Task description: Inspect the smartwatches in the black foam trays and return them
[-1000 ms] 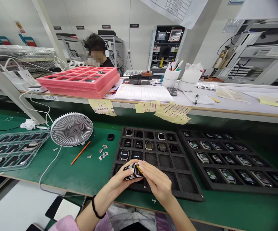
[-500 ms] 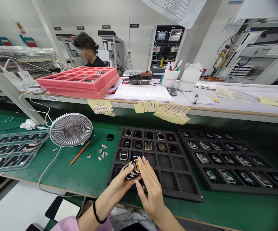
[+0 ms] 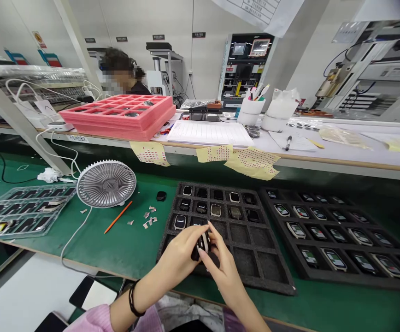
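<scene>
Both my hands hold a smartwatch body (image 3: 204, 241) above the near-left part of a black foam tray (image 3: 279, 290). My left hand (image 3: 179, 251) is closed round its left side, and the fingers of my right hand (image 3: 225, 267) press on its right side. My fingers cover much of the watch, and its face is turned away. In the foam tray's far rows sit several smartwatch bodies, among them a silver-rimmed watch (image 3: 180, 222) with a lit screen. A dark watch body (image 3: 161, 196) lies on the green bench left of the tray.
A second foam tray (image 3: 305, 272) of watches stands at right. Left are a fan (image 3: 106, 184), an orange stick (image 3: 118, 217), small scraps (image 3: 150, 216) and a clear plastic tray (image 3: 44, 233). A pink foam tray (image 3: 117, 127) sits on the shelf; beyond it is a person (image 3: 122, 71).
My hands have turned the watch body: its opened inside with a yellow part showed before, and now its edge shows. My left hand has rolled over it. The view has shifted slightly.
</scene>
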Motion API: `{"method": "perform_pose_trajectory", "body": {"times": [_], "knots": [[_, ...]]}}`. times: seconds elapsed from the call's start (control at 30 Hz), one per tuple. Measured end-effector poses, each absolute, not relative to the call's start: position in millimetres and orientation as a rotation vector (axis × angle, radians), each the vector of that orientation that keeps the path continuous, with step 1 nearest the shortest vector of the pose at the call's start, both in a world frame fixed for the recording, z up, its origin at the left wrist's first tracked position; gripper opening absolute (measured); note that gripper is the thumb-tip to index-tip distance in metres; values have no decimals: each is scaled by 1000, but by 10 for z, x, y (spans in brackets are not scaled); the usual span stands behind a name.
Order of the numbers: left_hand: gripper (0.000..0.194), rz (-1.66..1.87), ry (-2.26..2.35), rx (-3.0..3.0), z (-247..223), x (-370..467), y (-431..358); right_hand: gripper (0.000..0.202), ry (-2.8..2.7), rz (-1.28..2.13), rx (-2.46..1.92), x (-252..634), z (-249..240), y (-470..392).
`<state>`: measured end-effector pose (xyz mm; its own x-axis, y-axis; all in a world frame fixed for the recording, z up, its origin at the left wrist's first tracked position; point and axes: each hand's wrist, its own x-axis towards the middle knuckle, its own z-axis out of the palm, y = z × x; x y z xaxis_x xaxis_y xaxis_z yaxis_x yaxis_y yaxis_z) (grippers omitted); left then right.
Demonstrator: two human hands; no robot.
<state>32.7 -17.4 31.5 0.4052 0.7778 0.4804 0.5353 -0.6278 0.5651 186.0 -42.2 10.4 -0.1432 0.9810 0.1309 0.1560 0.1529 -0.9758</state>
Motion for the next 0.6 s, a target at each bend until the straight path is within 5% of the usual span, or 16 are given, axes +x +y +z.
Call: {"method": "perform_pose_trajectory", "body": {"times": [0.17,0.43,0.6], "knots": [[78,837,1149,2333,348,355,-247,51,-1597,1256,-1144,1866,111,-343],[68,890,1232,2047,399,302,-261,51,-1441,1238,-1011,1541,-99,-223],[57,809,1194,2017,494,-141,-59,40,-987,1663,-899,1551,-83,-136]]}}
